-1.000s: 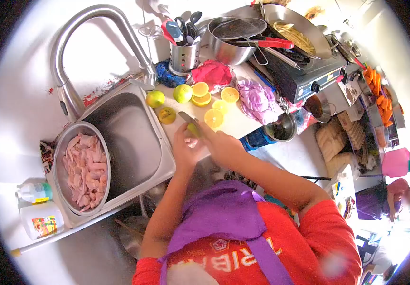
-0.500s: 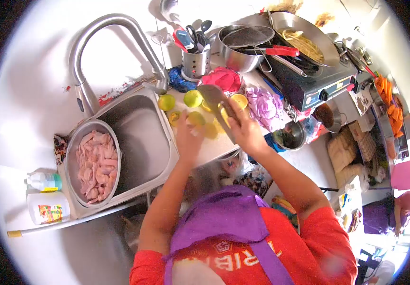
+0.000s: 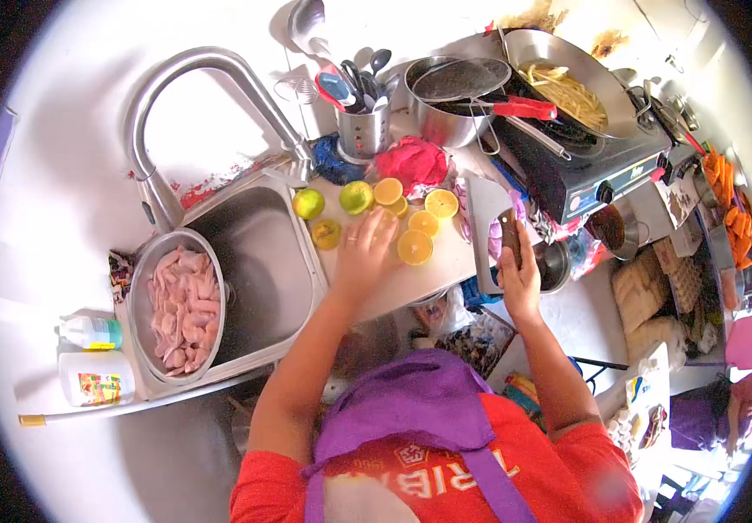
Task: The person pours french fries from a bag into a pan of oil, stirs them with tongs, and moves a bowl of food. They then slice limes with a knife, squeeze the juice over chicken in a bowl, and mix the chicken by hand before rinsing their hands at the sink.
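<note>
My right hand is wrapped round the brown handle of a broad-bladed knife, held upright at the right side of the counter. Stretched over the white counter, my left hand has its fingertips at the cut citrus; whether something lies beneath them is hidden. Cut orange-fleshed halves lie face up to its right. More halves are just beyond the fingers. Two whole green citrus fruits and a blemished yellowish piece sit to the left.
At left, a metal bowl of raw chicken rests over the sink. Behind stand a faucet, utensil holder and red cloth. At right are a pot with strainer, a stove and a pan.
My right hand has moved right with the knife, away from the fruit, and turned the blade upright. Several cut halves now show beside my left hand, which has shifted slightly right.
</note>
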Tool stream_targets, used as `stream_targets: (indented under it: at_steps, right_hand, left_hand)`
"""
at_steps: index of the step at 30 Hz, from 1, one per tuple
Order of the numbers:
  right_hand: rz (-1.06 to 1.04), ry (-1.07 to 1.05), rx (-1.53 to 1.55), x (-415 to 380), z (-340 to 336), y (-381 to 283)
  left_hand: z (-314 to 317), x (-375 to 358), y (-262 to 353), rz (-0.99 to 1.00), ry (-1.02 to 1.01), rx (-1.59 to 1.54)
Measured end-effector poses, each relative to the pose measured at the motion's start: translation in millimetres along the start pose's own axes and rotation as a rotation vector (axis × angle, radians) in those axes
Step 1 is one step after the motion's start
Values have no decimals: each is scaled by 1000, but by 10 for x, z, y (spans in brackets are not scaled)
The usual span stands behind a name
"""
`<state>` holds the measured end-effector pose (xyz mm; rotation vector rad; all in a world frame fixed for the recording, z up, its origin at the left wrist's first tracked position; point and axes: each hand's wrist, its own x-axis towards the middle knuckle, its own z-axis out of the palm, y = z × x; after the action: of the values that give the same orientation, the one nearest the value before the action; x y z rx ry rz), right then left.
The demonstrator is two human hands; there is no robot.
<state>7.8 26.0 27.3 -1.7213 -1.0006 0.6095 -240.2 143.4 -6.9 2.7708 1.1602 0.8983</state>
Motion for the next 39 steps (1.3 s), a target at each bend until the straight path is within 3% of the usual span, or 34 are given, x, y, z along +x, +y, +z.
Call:
stream_targets:
  at_steps: [6, 9, 13, 16, 20, 22, 24, 25, 27, 31, 33, 39]
  right_hand:
    - [90, -12, 228, 21, -43, -25]
    - [106, -55, 172, 16, -34, -103]
    - [5, -134, 84, 16, 14, -126]
    - [-24, -171, 75, -5, 99, -190]
    - [-163, -205, 73, -45, 193, -220]
    - [-186, -243, 15, -86, 193, -259]
    - [-139, -324, 38, -166, 176, -443]
    - [-298, -309, 3, -185, 226, -405]
    - [-155, -435, -60, -297, 258, -601]
    - [-396, -510, -87, -438, 492, -656]
    - [-406, -551, -198, -493, 581, -712]
    - [-422, -656, -372, -599, 699, -827]
  left_hand:
    - [-19, 27, -108, -55, 114, 94]
    - [-71, 232, -217, -280, 192, -49]
    - [-77, 508, -545, -188, 64, -128]
    - [-111, 649, -613, -370, -186, -49]
    - [-73, 628, -675, -437, 3, -189]
    - [-357, 636, -472, -506, 120, -218]
    - [-561, 418, -355, -559, 152, -261]
    - [-672, 294, -266, -581, 169, -280]
    - [-937, -18, 100, -737, 59, -279]
    - [-705, -672, 254, -688, 32, -320]
    - [-609, -779, 313, -565, 63, -266]
    - [-560, -815, 386, -644, 65, -396]
